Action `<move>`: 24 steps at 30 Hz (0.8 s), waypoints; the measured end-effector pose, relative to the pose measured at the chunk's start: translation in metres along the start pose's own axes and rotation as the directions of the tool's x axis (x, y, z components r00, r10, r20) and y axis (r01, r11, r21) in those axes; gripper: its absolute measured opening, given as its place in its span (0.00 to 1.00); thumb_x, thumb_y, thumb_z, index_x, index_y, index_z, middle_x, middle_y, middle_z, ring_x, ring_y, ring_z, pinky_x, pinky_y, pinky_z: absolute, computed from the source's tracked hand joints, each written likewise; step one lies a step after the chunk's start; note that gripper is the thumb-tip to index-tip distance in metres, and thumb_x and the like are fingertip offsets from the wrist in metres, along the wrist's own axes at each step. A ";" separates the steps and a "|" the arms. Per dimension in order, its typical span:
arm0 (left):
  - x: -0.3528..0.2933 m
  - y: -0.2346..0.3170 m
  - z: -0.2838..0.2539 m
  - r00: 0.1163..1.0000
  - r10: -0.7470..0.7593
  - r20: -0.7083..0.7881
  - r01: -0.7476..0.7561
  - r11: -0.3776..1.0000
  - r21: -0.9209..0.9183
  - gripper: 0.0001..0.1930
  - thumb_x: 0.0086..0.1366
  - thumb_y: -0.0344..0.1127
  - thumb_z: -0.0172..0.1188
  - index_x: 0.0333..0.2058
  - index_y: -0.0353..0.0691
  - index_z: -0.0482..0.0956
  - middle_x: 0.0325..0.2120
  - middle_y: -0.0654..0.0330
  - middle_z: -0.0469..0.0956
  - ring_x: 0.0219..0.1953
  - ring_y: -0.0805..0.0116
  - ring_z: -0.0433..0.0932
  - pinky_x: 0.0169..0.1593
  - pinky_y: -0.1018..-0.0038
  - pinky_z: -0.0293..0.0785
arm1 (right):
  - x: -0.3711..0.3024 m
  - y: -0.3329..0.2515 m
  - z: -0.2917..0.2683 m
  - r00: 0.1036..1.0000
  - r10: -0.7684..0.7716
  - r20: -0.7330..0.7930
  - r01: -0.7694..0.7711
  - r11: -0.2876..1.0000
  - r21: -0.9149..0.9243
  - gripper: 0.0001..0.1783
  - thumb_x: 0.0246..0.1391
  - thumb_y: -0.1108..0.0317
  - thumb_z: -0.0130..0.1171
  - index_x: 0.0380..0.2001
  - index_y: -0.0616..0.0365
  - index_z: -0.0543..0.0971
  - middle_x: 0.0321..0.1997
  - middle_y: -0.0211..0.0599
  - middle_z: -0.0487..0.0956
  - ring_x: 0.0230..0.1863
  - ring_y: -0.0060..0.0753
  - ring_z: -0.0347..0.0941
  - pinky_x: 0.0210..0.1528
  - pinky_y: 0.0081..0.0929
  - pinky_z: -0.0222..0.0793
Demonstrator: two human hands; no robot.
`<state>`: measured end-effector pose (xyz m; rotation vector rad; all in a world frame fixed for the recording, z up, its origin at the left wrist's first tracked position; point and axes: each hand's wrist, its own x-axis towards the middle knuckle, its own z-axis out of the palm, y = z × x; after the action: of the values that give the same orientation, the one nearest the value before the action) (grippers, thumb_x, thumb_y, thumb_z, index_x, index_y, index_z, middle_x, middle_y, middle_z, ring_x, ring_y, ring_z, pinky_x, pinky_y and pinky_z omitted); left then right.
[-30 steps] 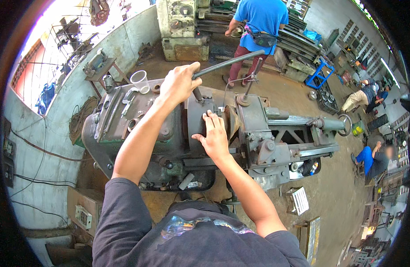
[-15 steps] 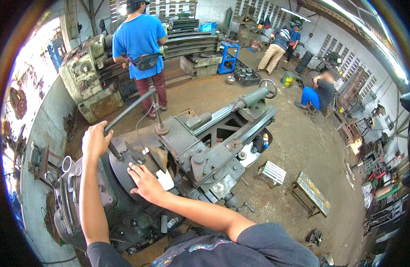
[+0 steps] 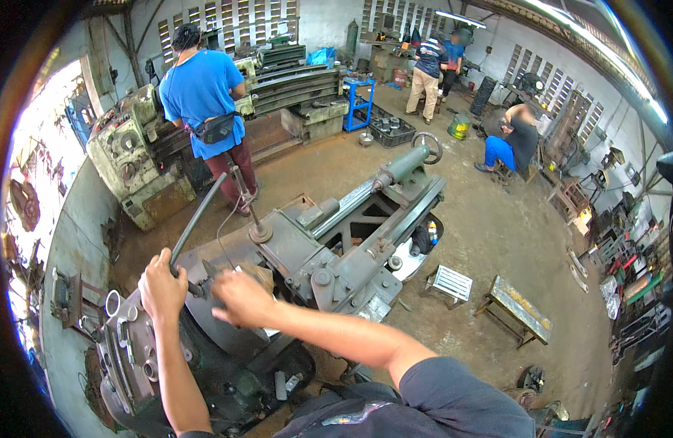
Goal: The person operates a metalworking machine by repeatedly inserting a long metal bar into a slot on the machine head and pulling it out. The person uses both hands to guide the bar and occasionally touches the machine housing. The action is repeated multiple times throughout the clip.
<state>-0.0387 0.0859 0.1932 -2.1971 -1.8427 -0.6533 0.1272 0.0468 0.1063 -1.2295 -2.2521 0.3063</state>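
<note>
My left hand point(image 3: 163, 288) is wrapped around the lower part of a long grey metal bar point(image 3: 196, 223), which slants up and away from the lathe chuck point(image 3: 214, 321). The bar's lower end meets a dark fitting at the chuck's rim, partly hidden by my fingers. Just to the right, my right hand point(image 3: 241, 298) is over the chuck's face, smeared by motion. Whether it touches the chuck or holds anything is unclear. Behind it, a brown block-like piece point(image 3: 258, 276) and a bit of white show in part.
The lathe's carriage point(image 3: 329, 274) and green tailstock point(image 3: 406, 169) extend to the right. A thin upright rod point(image 3: 249, 201) with a cable stands behind the chuck. A person in blue point(image 3: 201, 102) stands at another lathe point(image 3: 128, 157). A white stool point(image 3: 450, 283) and a bench point(image 3: 515, 310) are at right.
The bar's top end has swung left, and my left hand has moved down and slightly right with it. My right hand has lifted from lying flat on the chuck and is moving.
</note>
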 end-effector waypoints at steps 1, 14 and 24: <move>-0.003 0.001 0.000 1.000 -0.015 0.002 0.015 1.000 0.009 0.13 0.57 0.34 0.67 0.37 0.38 0.74 0.32 0.46 0.80 0.39 0.39 0.81 0.43 0.48 0.76 | 0.017 0.009 -0.017 0.981 -0.060 -0.187 0.053 0.998 -0.045 0.26 0.43 0.57 0.76 0.42 0.62 0.82 0.51 0.48 0.78 0.56 0.50 0.72 0.57 0.48 0.68; -0.025 -0.004 0.022 0.645 -0.550 -0.531 0.568 0.810 -0.149 0.25 0.64 0.59 0.64 0.27 0.38 0.85 0.26 0.49 0.85 0.34 0.45 0.84 0.40 0.51 0.76 | 0.148 0.074 -0.082 0.957 -0.141 0.253 0.254 0.829 -0.499 0.28 0.41 0.37 0.75 0.36 0.48 0.89 0.40 0.32 0.89 0.46 0.36 0.85 0.51 0.36 0.78; 0.002 -0.076 0.074 -0.082 -0.925 -0.371 0.666 0.226 -0.711 0.31 0.52 0.63 0.69 0.24 0.33 0.88 0.27 0.46 0.86 0.35 0.44 0.86 0.46 0.52 0.80 | 0.160 0.078 -0.105 0.931 -0.026 0.364 0.244 0.787 -0.566 0.33 0.38 0.36 0.72 0.44 0.44 0.89 0.49 0.32 0.87 0.54 0.32 0.83 0.54 0.34 0.77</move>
<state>-0.0975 0.1344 0.1195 -0.1097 -2.3409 -1.8388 0.1727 0.2161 0.2151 -1.3803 -2.8582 -0.3261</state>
